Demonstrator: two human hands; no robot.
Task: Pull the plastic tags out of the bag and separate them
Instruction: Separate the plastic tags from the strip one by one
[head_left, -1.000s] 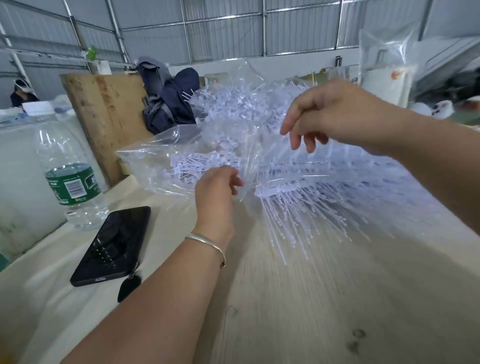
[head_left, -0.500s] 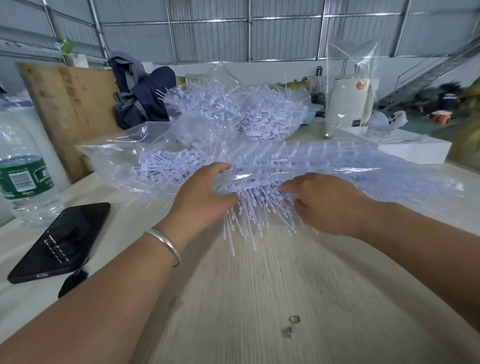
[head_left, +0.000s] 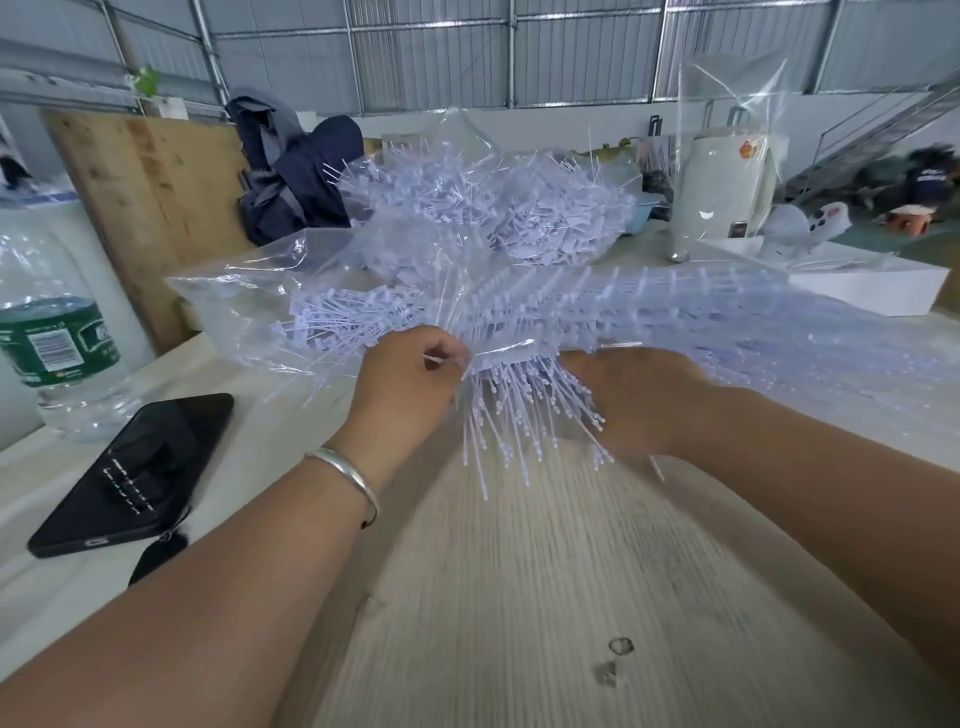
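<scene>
At the far left a water bottle (head_left: 54, 332) stands on the table (head_left: 545, 597), with a black phone (head_left: 135, 475) lying flat just beside it; both sit well away from the work, likely parked out of reach of the spill of tags. Next comes the clear plastic bag (head_left: 244, 306), lying on its side with its mouth toward the person, which judging by the task is so the contents can slide out sideways. Some loose plastic tags (head_left: 353, 317) lie inside it.

The left hand (head_left: 410, 384) is curled, thumb and forefinger pinching the edge of the bag film at the mouth, probably to hold it back while the contents are drawn out. Between the hands a large bundle of tags (head_left: 530, 415) sticks out of the bag, its thin stems fanned down toward the table. The right hand (head_left: 639, 400) presses in against this bundle from the right; its fingertips are buried among the tags, so I cannot tell whether it grips them or only pushes.

Behind, a heap of separated tags (head_left: 493, 208) is piled on the table. To the right stands a white cylinder in a clear wrapper (head_left: 722, 192), and a shallow white tray (head_left: 872, 291).
</scene>
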